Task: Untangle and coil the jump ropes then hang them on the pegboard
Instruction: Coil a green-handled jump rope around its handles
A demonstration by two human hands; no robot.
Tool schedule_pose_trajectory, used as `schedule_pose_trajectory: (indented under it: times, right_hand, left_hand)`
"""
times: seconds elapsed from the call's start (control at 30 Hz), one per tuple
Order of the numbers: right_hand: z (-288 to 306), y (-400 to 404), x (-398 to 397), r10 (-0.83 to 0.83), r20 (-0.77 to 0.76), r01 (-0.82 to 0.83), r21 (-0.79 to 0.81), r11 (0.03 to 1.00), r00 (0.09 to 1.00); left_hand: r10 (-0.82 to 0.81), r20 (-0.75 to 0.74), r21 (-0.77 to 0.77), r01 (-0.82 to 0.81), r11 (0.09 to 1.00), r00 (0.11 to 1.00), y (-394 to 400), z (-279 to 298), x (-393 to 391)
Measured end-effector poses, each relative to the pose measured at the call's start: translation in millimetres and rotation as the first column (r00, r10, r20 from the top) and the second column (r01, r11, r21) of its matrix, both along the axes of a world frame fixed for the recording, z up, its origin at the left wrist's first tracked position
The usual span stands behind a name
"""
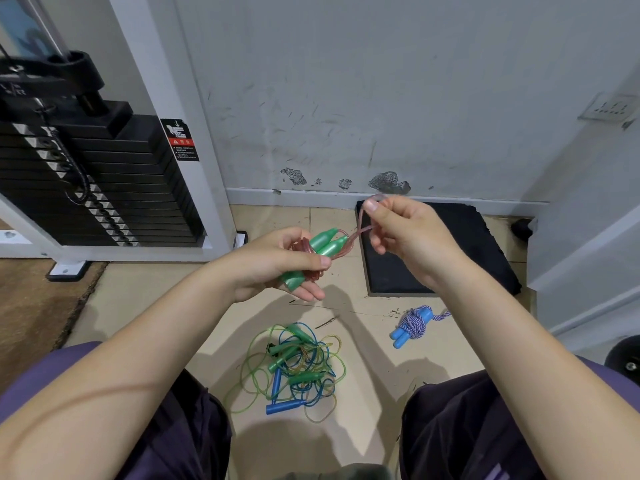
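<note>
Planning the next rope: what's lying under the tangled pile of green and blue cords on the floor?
Under the tangled green and blue cord pile only beige floor tile shows through the loops. Two blue handles lie within it; anything beneath the dense middle is hidden.

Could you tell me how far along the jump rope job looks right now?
Done: the purple-white rope lies wrapped around its blue handles. In hand: the left hand grips the pink rope and its green handles; the right hand pulls a loop. Left: the tangled pile on the floor, and all hanging.

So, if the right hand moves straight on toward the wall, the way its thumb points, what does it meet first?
Probably the white baseboard and grey wall. Nothing shows between them and the right hand, though depth is unclear.
</note>
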State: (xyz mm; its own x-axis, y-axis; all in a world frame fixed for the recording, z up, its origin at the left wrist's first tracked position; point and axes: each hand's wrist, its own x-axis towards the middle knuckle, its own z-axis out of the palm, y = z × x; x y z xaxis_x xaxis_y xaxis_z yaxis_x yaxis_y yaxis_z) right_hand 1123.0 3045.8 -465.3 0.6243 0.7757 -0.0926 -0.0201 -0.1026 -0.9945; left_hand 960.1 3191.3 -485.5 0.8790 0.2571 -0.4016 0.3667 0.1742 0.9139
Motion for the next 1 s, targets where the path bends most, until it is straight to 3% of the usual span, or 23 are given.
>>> schedule_pose_trajectory:
  times: [0.23, 0.37, 0.5, 0.73, 0.9, 1.0]
  right_hand:
    - [3.7, 1.1, -3.2, 0.081, -0.109, -0.074, 0.069, 0.995, 0.991]
    - [-5.6, 2.3, -4.5, 0.071, 0.016, -0.072, 0.056, 0.996, 0.997]
    - [-6.6, 2.6, -3.9, -0.075, 0.165, 0.064, 0.067, 0.996, 0.983]
    - [-12.3, 3.1, 2.1, -0.295, 0.253, 0.273, 0.122, 0.954, 0.921]
    - [-4.3, -2.6, 12.9, -0.414, 0.287, 0.370, 0.196, 0.908, 0.864]
    - [-3.2, -4.4, 17.1, -0.412, 0.188, 0.367, 0.235, 0.900, 0.891]
  left_hand:
    - [-0.125, -0.061, 0.118, 0.131, 0.984, 0.990, -5.0, -1.7, 0.3]
    - [-0.080, -0.095, 0.181, 0.096, 0.979, 0.992, -14.1, -7.0, 6.0]
    - [-0.022, -0.061, 0.124, 0.030, 0.992, 0.998, -18.6, -9.7, 9.0]
    - [0.008, 0.033, 0.131, -0.013, 0.991, 0.999, -16.0, -7.0, 10.3]
    - [0.008, 0.035, 0.133, -0.012, 0.991, 0.999, -10.7, -5.1, 9.8]
    - [-0.018, 0.026, 0.151, 0.014, 0.988, 1.000, -10.9, -4.4, 9.3]
